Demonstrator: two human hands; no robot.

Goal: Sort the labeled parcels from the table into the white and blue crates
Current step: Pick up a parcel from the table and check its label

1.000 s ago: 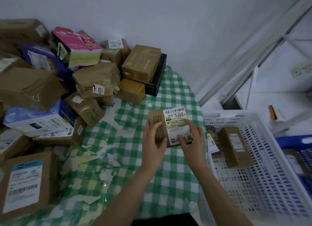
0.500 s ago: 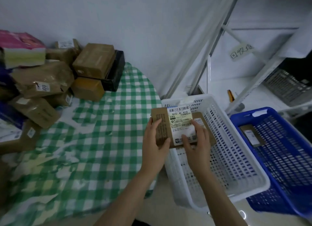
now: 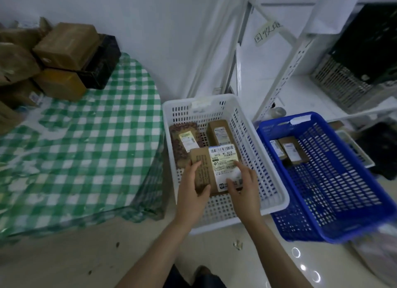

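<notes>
Right, left hand (image 3: 191, 193) & right hand (image 3: 245, 189), fingers (image 3: 241, 168) clamped on flat brown cardboard parcel (image 3: 206, 171), over white slotted plastic crate (image 3: 253, 150); I'd set it flat, label up, b4 release.

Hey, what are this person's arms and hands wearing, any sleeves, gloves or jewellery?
Nothing shows. The left hand and right hand are ungloved, with no rings visible. Both forearms are bare down to the picture's bottom edge: no sleeves, watch or bracelet in view.
</notes>
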